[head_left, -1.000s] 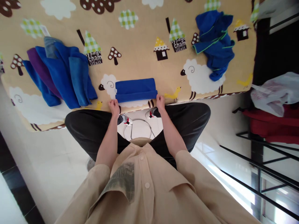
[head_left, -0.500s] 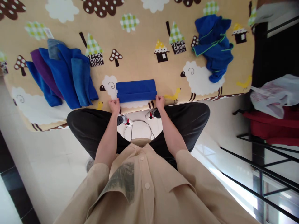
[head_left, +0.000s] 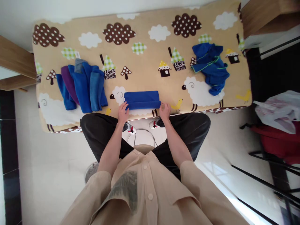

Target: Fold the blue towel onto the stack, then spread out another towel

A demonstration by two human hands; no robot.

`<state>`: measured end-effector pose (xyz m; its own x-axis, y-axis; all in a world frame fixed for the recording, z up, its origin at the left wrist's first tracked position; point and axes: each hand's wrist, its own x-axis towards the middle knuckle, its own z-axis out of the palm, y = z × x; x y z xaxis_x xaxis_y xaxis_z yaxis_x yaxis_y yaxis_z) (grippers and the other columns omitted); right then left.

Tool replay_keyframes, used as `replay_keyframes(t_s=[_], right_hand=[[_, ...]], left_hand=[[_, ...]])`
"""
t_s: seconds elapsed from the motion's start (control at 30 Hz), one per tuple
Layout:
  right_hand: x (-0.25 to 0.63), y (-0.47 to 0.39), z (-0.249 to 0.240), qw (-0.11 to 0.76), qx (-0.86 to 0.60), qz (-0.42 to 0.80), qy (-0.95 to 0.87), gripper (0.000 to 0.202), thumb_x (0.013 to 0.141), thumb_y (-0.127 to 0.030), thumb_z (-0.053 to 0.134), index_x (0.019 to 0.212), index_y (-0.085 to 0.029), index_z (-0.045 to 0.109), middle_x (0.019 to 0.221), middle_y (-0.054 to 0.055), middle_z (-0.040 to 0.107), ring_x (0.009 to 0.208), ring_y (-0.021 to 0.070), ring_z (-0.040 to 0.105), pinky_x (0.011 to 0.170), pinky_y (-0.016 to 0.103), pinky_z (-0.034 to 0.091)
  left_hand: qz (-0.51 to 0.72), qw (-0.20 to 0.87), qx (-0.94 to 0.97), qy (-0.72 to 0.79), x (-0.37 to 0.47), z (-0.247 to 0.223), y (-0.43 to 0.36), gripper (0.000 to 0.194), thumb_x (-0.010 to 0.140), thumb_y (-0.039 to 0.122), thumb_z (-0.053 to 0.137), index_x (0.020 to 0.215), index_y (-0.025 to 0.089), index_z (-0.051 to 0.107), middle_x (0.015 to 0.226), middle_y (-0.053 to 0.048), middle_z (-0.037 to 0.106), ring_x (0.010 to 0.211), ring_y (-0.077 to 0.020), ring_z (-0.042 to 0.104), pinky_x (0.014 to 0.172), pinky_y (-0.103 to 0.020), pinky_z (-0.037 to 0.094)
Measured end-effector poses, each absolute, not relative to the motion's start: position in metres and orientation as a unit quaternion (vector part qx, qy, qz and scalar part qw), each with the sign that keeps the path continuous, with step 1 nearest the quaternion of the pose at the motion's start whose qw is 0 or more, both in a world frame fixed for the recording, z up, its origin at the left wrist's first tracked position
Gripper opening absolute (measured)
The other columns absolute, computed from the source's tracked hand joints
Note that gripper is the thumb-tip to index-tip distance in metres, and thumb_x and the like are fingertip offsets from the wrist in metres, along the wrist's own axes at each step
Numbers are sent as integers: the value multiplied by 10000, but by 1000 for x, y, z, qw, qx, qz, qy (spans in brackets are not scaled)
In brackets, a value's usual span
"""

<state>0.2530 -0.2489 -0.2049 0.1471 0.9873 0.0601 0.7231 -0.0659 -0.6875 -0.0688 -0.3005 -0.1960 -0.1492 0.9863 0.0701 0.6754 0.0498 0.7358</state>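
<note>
A blue towel, folded into a long narrow strip, lies near the front edge of the covered bed. At its left front corner, my left hand has its fingers closed on the cloth. My right hand pinches the right front corner, fingers bent inward. To the left lies a row of rolled or folded cloths in blue, purple and grey-blue. On the right is a crumpled blue cloth heap with green edging.
A patterned bedspread with sheep and clouds covers the bed. Wooden furniture stands at the back right, more at the left. A plastic bag and red fabric hang by a black metal rack at right. My knees touch the front edge.
My view has tilted up, showing the bed's far edge and the wall. My left hand has moved further onto the towel's left front corner; my right hand stays at the right end.
</note>
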Motion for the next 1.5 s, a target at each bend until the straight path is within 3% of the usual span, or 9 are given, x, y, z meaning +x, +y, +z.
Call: replay_keyframes(t_s=[0.27, 0.43, 0.6, 0.7, 0.93, 1.03, 1.17, 1.33, 1.5], right_hand=[[242, -249, -201, 168, -604, 266, -733, 557, 893, -234, 555, 1447, -189, 571, 1569, 71, 503, 1468, 270, 404, 1241, 501, 311], [246, -231, -207, 139, -619, 283, -719, 625, 873, -123, 484, 1490, -205, 539, 1590, 50, 479, 1464, 266, 394, 1235, 522, 315], [261, -198, -216, 168, -608, 327, -703, 612, 787, -54, 476, 1357, -192, 655, 1426, 73, 621, 1320, 256, 531, 1199, 450, 393], [269, -183, -224, 183, -611, 363, -680, 529, 772, -81, 523, 1261, -188, 696, 1314, 107, 642, 1222, 246, 594, 1153, 406, 444], [275, -175, -237, 179, -659, 385, -621, 251, 918, -384, 615, 1066, -193, 682, 1113, 118, 614, 973, 240, 605, 964, 419, 540], [272, -174, -239, 179, -670, 371, -617, 365, 983, -546, 520, 919, -206, 637, 1023, 110, 604, 970, 250, 585, 982, 439, 509], [263, -172, -240, 165, -690, 341, -616, 516, 1025, -637, 366, 804, -221, 578, 985, 106, 589, 1009, 263, 582, 1036, 458, 453], [255, -170, -240, 139, -714, 325, -605, 551, 1025, -644, 356, 755, -211, 563, 1006, 120, 598, 1017, 275, 599, 1018, 458, 452], [254, -160, -241, 125, -725, 337, -587, 526, 1007, -612, 436, 696, -206, 561, 947, 117, 622, 994, 282, 632, 990, 439, 470]], left_hand=[[185, 281, 657, 675, -69, -216, -290, 701, 837, 178, 576, 1530, 165, 469, 1633, -132, 391, 1546, -298, 317, 1276, -535, 246], [198, 282, 652, 675, -73, -218, -272, 706, 807, 84, 514, 1506, 188, 506, 1612, -102, 436, 1529, -276, 350, 1278, -519, 240], [272, 299, 612, 680, -90, -227, -249, 640, 681, 3, 503, 1266, 188, 686, 1359, -97, 663, 1314, -287, 553, 1198, -484, 376], [332, 297, 568, 692, -97, -235, -241, 525, 677, 20, 520, 1124, 191, 738, 1216, -102, 702, 1197, -286, 604, 1122, -461, 444], [400, 334, 449, 725, -99, -255, -236, 274, 816, 205, 665, 1084, 169, 708, 969, -84, 674, 931, -225, 642, 933, -384, 528], [403, 341, 412, 743, -101, -262, -236, 294, 890, 371, 669, 1095, 160, 686, 947, -84, 661, 888, -215, 632, 922, -385, 528], [422, 332, 387, 750, -102, -264, -235, 440, 944, 545, 582, 1142, 163, 675, 1085, -117, 676, 1021, -229, 641, 997, -388, 499], [395, 331, 374, 771, -101, -256, -229, 432, 955, 521, 542, 1108, 146, 690, 1018, -122, 697, 964, -244, 654, 968, -401, 506], [364, 315, 350, 803, -99, -251, -218, 286, 923, 419, 585, 999, 165, 691, 882, -87, 696, 876, -244, 662, 914, -395, 515]])
